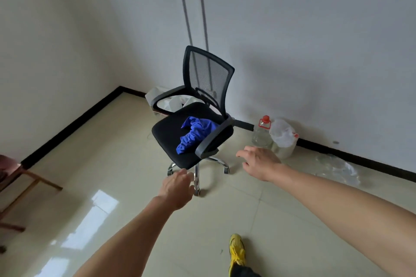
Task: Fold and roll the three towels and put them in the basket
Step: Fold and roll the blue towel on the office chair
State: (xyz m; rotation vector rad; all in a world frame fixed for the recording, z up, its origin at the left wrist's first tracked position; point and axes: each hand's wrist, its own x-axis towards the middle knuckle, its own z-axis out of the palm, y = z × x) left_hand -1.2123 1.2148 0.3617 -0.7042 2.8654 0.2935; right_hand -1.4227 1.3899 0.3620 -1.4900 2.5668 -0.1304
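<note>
Two bare hands reached out over the floor, and neither one held anything. The fingers of the left hand (176,188) were loose and pointed forward, and the hand hung in front of the front edge of the chair seat (167,134), not touching it. The fingers of the right hand (258,161) were spread a little and curled down, also empty. That hand was just beside the right armrest (212,139) of the chair, with a small gap between them.

Past the hands sat the blue towel (193,134). It was bright blue and soft looking, all crumpled up in a messy bunch with lots of folds. It lay on the right side of the black seat, close to the right armrest, and one end reached toward the front edge of the seat. It was not folded or rolled at all.

The chair was black with a net back (208,72) and shiny metal legs on wheels. It stood on a pale tiled floor (270,220) near the wall. Beside the wall, to the right of the chair, stood a clear jug (262,132) with a red cap. A yellow shoe (236,249) showed at the bottom.
</note>
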